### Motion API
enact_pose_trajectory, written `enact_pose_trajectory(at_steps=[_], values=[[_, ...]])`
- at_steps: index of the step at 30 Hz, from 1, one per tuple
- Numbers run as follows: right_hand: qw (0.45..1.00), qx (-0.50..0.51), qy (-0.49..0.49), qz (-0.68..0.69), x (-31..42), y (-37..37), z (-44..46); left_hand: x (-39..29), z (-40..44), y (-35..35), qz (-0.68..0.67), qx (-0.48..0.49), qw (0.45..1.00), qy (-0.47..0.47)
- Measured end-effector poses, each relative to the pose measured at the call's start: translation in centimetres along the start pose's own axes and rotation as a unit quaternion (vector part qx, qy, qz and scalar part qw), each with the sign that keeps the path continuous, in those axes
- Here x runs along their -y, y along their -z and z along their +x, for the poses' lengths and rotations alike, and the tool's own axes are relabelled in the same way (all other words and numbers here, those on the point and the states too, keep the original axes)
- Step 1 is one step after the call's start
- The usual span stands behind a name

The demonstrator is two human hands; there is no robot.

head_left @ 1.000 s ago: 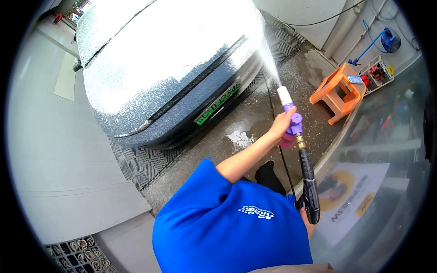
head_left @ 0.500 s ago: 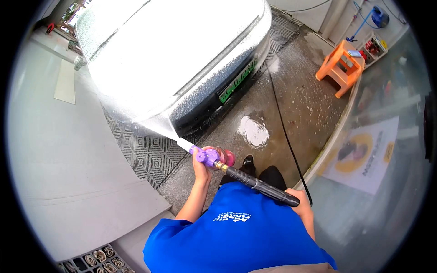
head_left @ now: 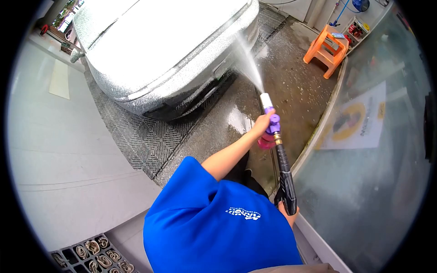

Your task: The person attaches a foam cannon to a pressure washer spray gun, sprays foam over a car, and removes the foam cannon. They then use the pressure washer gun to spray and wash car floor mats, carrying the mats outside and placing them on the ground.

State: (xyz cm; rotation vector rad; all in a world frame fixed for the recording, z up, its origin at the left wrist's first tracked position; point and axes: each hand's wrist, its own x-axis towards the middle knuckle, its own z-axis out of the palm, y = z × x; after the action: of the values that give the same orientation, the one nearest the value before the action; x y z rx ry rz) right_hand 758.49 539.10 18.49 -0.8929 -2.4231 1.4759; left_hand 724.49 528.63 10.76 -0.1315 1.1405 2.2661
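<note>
Spraying at one o'clock: white fan of spray (head_left: 249,68), soft and misty at the edges, aimed at the rear end of a car (head_left: 150,50) between eleven and twelve o'clock. Looks well advanced over the upper surfaces in sight, judging by the thick, snow-like white coat; thinner and speckled near the lower edge. Dark and much less covered along the lower bumper (head_left: 177,111), so apparently the patchiest part. Far side out of view; cannot tell. Gripping the foam gun (head_left: 273,123) at about two to three o'clock with the left hand (head_left: 263,123), thumb side uppermost, fingers clenched around the purple body. Holding the black handle (head_left: 285,175) at four o'clock from its rear end with the right hand (head_left: 288,210), fingers closed there, partly hidden behind the grip. Smooth white cylindrical nozzle (head_left: 265,101) in front, shiny brass fitting (head_left: 277,138) behind the purple plastic, translucent pink bottle (head_left: 266,143) beneath. Underfoot, wet mottled floor (head_left: 291,86) with glossy puddling; ribbed grey matting (head_left: 136,141) in diamond patterns at nine o'clock. At two o'clock, orange plastic stool (head_left: 327,52), splay-legged. Between seven and eight, rolled cloths (head_left: 92,247) in square dark compartments.
</note>
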Motion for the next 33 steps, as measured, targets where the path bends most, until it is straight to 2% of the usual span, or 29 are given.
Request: enact_pose_trajectory(at_steps=[1,2,4,5,7,11,13,14,15,17,19,20,21,23,25,26,30,31,33], values=[[0.999,-0.032,-0.009,0.003,-0.3,-0.6,-2.1,2.1,0.7,-0.1,-0.021,0.027,0.999,0.016],[0.999,-0.031,-0.011,0.000,-0.3,-0.9,-3.9,4.1,1.2,0.0,0.016,0.052,0.998,0.034],[0.988,-0.071,-0.128,0.051,1.3,-1.8,-7.2,4.9,-0.8,-0.4,0.099,0.072,0.991,0.059],[0.990,-0.066,-0.107,0.071,0.6,-2.0,-8.4,4.7,-2.3,-0.8,0.145,0.067,0.985,0.067],[0.985,-0.070,-0.116,0.111,-0.9,-3.5,-11.4,7.2,-3.7,0.7,0.153,0.071,0.983,0.071],[0.986,-0.060,-0.127,0.092,-2.0,-8.2,-17.9,10.1,-9.0,8.0,0.187,0.022,0.978,0.088],[0.993,-0.045,-0.110,-0.011,-2.7,-11.8,-20.6,9.1,-13.6,13.5,0.129,0.015,0.987,0.096],[0.993,-0.076,-0.085,-0.026,-2.4,-14.9,-22.2,8.2,-15.6,16.7,0.057,0.020,0.996,0.073],[0.994,-0.073,-0.082,-0.028,-3.4,-17.6,-23.8,7.6,-18.6,21.0,0.057,-0.003,0.994,0.092],[0.998,0.021,-0.065,-0.005,-5.5,-22.6,-26.4,7.0,-23.1,30.0,0.014,-0.056,0.994,0.096],[0.994,0.065,-0.081,-0.030,-6.3,-28.0,-28.5,15.1,-20.4,42.8,-0.129,-0.051,0.988,0.069],[0.992,0.095,-0.074,-0.041,-6.9,-31.0,-29.7,12.1,-25.3,45.7,-0.142,-0.091,0.983,0.072],[0.988,0.129,-0.067,-0.057,-7.4,-33.3,-30.8,12.2,-28.0,50.0,-0.153,-0.099,0.981,0.067],[0.981,0.168,-0.061,-0.081,-8.9,-38.0,-32.4,13.4,-32.4,58.3,-0.091,-0.218,0.971,0.041],[0.960,0.228,0.049,-0.153,-10.5,-42.2,-34.1,14.3,-37.3,66.4,-0.103,-0.244,0.962,0.063],[0.953,0.256,0.014,-0.164,-10.1,-43.7,-35.1,14.2,-40.3,69.0,-0.101,-0.255,0.960,0.055],[0.949,0.285,0.042,-0.130,-8.5,-51.0,-40.4,9.9,-46.0,77.0,-0.084,-0.305,0.948,0.025],[0.953,0.278,-0.017,-0.122,-8.7,-52.4,-41.8,7.9,-46.4,77.8,-0.076,-0.292,0.953,-0.003],[0.959,0.261,0.063,-0.087,-6.1,-55.9,-44.9,1.1,-48.4,77.6,-0.085,-0.261,0.958,-0.087]])
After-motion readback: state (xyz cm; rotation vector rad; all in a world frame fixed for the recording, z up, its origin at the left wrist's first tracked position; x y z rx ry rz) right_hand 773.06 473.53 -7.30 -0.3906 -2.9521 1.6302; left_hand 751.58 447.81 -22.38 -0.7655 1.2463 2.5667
